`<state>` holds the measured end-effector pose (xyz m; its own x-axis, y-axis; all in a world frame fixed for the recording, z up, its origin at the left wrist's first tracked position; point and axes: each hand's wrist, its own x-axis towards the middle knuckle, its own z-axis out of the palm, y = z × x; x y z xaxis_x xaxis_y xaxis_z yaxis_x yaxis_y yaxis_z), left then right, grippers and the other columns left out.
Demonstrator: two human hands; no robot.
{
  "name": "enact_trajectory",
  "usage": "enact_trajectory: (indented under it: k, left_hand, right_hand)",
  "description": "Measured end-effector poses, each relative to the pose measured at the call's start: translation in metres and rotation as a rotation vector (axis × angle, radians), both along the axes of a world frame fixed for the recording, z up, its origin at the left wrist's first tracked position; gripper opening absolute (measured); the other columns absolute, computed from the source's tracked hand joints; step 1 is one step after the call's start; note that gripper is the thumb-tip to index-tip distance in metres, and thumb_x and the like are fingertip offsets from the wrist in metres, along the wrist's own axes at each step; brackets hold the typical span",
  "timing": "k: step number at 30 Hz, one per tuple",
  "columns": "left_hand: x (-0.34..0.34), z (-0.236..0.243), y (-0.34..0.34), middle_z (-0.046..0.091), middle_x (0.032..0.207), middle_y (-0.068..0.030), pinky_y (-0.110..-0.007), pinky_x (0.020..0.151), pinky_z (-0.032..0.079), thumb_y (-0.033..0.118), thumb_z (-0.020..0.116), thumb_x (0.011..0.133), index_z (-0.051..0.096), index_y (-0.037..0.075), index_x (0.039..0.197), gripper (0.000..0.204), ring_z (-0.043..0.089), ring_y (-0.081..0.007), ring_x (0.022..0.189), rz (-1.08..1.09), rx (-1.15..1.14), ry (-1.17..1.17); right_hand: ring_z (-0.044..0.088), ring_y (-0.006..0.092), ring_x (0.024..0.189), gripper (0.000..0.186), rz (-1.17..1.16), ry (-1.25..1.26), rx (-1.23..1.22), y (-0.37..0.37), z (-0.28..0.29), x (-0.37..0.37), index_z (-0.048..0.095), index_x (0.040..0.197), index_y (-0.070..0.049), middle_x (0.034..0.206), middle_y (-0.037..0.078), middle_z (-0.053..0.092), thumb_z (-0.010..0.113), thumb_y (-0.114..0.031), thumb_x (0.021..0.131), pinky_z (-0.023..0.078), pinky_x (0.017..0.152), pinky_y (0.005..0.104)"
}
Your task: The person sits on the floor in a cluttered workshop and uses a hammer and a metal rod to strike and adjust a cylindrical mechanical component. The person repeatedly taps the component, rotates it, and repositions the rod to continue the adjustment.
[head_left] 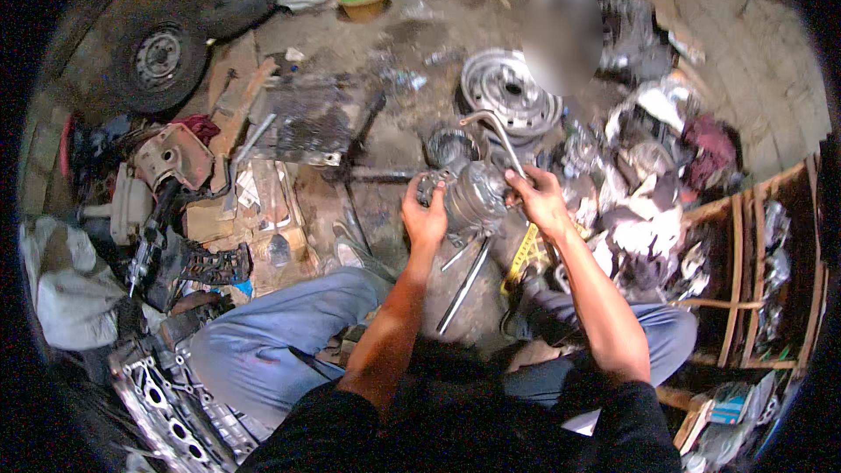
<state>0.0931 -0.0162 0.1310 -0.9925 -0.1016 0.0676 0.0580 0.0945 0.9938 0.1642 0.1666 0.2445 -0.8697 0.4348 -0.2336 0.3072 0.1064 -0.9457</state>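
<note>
My left hand grips the left end of a grimy cylindrical metal part, where a small bracket-like fitting sticks out. My right hand is closed at the right side of that part, around the lower end of a bent metal tube that curves up and over to the left. Below the part, steel bars and a yellow perforated strip lie on the dirty floor. Just beyond, a steel wheel rim lies beside a round metal piece.
Engine castings and scattered parts lie left, with a tyre behind. A dark oily plate lies ahead. Rags and wooden slats are right. A basin stands at the back. A blurred patch hides the upper right.
</note>
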Motion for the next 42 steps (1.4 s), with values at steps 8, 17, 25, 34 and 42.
enact_trajectory:
  k: [8, 17, 25, 34, 42]
  left_hand:
    - [0.026, 0.224, -0.068, 0.068, 0.111, -0.0170, -0.034, 0.095, 0.046, 0.022, 0.072, 0.088, 0.063, -0.004, 0.120, 0.042, 0.062, -0.0233, 0.105, 0.054, 0.160, 0.209]
    - [0.025, 0.313, -0.187, 0.068, 0.109, -0.0156, -0.032, 0.091, 0.046, 0.026, 0.066, 0.093, 0.062, -0.005, 0.119, 0.041, 0.060, -0.0199, 0.100, 0.194, 0.254, 0.170]
    - [-0.062, 0.232, -0.199, 0.065, 0.109, -0.0094, -0.032, 0.093, 0.044, 0.023, 0.050, 0.100, 0.064, -0.001, 0.111, 0.030, 0.058, -0.0181, 0.103, 0.168, 0.695, -0.077]
    - [-0.160, 0.170, -0.178, 0.063, 0.120, -0.0120, -0.034, 0.099, 0.043, 0.025, 0.044, 0.101, 0.060, -0.003, 0.122, 0.039, 0.056, -0.0208, 0.112, 0.100, 0.803, -0.205]
    - [-0.183, 0.169, -0.151, 0.067, 0.115, -0.0133, -0.031, 0.094, 0.047, 0.020, 0.044, 0.098, 0.064, -0.005, 0.122, 0.040, 0.063, -0.0198, 0.105, 0.130, 0.615, -0.225]
  right_hand:
    - [0.060, 0.0103, 0.065, 0.032, 0.007, 0.347, 0.329, -0.089, 0.216, 0.034, 0.069, 0.097, 0.002, 0.076, 0.005, 0.068, 0.078, -0.026, 0.084, 0.048, 0.063, 0.0283]
    - [0.060, 0.0110, 0.061, 0.036, 0.246, 0.487, 0.229, -0.192, 0.290, 0.007, 0.069, 0.101, 0.007, 0.070, 0.005, 0.066, 0.079, -0.024, 0.084, 0.048, 0.059, 0.0271]
    - [0.053, 0.0071, 0.059, 0.034, 0.446, 0.267, 0.101, -0.222, 0.264, -0.090, 0.072, 0.095, 0.001, 0.069, 0.001, 0.066, 0.071, -0.033, 0.090, 0.040, 0.051, 0.0254]
    - [0.043, 0.0053, 0.046, 0.027, 0.435, 0.134, -0.136, -0.209, 0.232, -0.186, 0.068, 0.107, 0.004, 0.070, 0.004, 0.066, 0.069, -0.019, 0.091, 0.029, 0.042, 0.0222]
    - [0.051, 0.0065, 0.049, 0.035, 0.303, 0.118, -0.314, -0.198, 0.206, -0.203, 0.063, 0.116, 0.008, 0.072, 0.007, 0.067, 0.072, -0.013, 0.089, 0.034, 0.042, 0.0212]
